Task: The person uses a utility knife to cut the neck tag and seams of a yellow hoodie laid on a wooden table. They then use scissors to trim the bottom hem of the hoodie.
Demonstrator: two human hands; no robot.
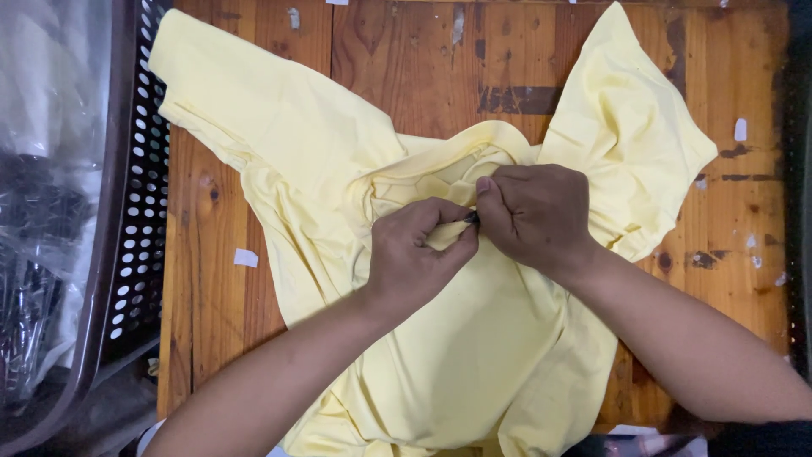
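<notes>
A pale yellow T-shirt lies spread on a worn wooden table, both sleeves flared toward the far corners and the collar at the middle. My left hand and my right hand meet just below the collar. Both pinch a fold of the yellow fabric together with a small dark item between the fingertips. What that dark item is cannot be made out.
A dark perforated plastic basket lined with clear plastic bags stands along the table's left edge, partly under the left sleeve. Small white paper scraps dot the table. The table's right edge borders a dark area.
</notes>
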